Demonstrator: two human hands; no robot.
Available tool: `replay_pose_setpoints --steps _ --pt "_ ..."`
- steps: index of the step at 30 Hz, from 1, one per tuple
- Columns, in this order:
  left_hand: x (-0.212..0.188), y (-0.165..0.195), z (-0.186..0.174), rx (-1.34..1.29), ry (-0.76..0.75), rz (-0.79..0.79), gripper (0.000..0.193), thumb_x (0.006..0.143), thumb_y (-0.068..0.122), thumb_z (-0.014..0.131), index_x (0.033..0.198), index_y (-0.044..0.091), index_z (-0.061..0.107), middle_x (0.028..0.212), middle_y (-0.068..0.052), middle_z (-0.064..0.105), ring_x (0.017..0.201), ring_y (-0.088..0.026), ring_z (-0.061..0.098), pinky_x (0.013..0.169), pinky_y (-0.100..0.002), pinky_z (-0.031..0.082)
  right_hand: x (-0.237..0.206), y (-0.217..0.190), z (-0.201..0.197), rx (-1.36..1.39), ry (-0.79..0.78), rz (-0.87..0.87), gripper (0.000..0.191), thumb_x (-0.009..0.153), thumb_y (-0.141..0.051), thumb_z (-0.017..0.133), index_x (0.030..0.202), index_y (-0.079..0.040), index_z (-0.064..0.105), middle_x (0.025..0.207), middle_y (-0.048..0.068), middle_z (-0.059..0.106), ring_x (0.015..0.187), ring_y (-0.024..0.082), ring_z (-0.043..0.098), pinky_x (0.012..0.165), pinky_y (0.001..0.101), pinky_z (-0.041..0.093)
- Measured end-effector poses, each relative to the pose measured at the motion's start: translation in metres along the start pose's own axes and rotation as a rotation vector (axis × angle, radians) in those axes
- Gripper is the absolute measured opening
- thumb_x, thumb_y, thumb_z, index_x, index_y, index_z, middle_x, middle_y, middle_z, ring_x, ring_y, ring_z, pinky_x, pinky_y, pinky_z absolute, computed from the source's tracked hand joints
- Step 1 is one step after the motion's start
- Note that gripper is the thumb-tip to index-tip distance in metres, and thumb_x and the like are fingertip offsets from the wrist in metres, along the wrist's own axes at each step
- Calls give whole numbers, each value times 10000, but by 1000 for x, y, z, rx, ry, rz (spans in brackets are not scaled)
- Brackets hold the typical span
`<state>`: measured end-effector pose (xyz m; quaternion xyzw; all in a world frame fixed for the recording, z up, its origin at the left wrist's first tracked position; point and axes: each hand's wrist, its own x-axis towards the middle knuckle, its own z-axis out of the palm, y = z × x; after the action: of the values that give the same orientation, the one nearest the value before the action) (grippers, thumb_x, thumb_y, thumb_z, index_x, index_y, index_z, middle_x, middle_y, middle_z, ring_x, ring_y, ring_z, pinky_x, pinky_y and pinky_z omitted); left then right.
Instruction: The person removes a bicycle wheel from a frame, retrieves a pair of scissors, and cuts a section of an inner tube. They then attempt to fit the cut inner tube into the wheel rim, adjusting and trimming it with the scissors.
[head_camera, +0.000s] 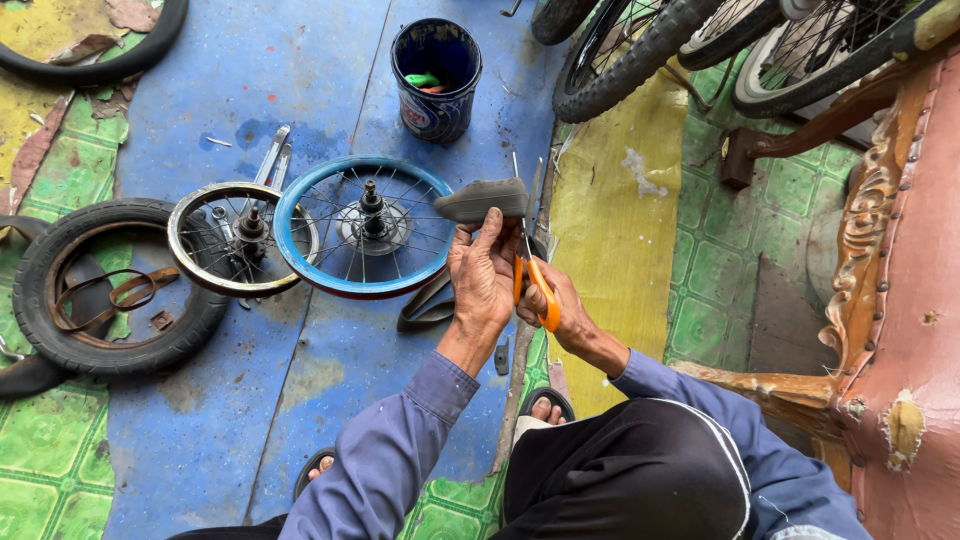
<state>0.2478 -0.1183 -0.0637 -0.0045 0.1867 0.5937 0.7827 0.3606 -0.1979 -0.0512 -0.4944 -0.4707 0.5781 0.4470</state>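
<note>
Seen from above, a person in a blue-grey long-sleeved shirt crouches over a blue floor mat (330, 60), trimming a piece of rubber with scissors. The cut will likely go cleanest if the rubber is held taut and turned into the blades in short snips, with the holding fingers kept clear of the edge.

The left hand (483, 272) is closed in a pinch: thumb and fingers clamp the lower edge of a dark grey rubber patch (482, 199), a flat, rounded strip held up just above that hand. The right hand (560, 305), touching the left, is closed through the orange handles of a pair of scissors (530, 262); the thin blades point up and meet the patch's right end. How far the blades gape cannot be told.

Just below the left hand a loop of black inner tube (425, 305) lies on the mat. To the left of the hands lies a blue-rimmed spoked wheel (362, 227), then a smaller chrome wheel (238, 238), then a black tyre (118, 285). Beyond the hands stands a dark blue bucket (436, 80), and bicycle tyres (640, 50) lean at upper right.
</note>
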Motion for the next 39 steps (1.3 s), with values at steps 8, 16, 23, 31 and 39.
replay_pose_setpoints --steps 8,16,23,31,39 --pt "-1 3 2 68 25 8 250 936 56 741 1162 89 640 1079 -60 716 968 -181 720 862 -317 629 -1 -4 -1 -158 78 -10 893 753 -860 641 1108 -43 578 744 -16 587 605 40 490 518 218 394" --pt "-1 2 2 94 26 17 276 927 65 744 1173 96 622 1089 -66 711 969 -185 717 870 -316 619 -3 -3 -1 -202 90 -31 769 807 -807 656 951 -56 578 725 -5 598 617 49 523 534 219 416" --pt "-3 3 4 119 16 -2 264 955 83 710 1196 60 604 1122 -95 708 1022 -202 719 925 -334 624 -5 0 -1 -132 82 -69 637 873 -659 707 964 -37 604 745 5 608 651 70 575 568 228 456" --pt "-2 4 4 121 3 4 247 967 79 693 1201 51 620 1138 -92 702 1018 -198 713 930 -325 619 -5 6 -2 -58 75 -75 510 918 -499 761 939 -19 593 759 17 593 654 90 585 592 252 499" --pt "-1 5 4 155 10 10 214 972 79 685 1173 49 616 1126 -94 712 1017 -195 717 928 -333 624 -6 10 -4 -63 67 -69 480 916 -461 769 944 -9 609 756 17 611 654 90 597 589 253 493"
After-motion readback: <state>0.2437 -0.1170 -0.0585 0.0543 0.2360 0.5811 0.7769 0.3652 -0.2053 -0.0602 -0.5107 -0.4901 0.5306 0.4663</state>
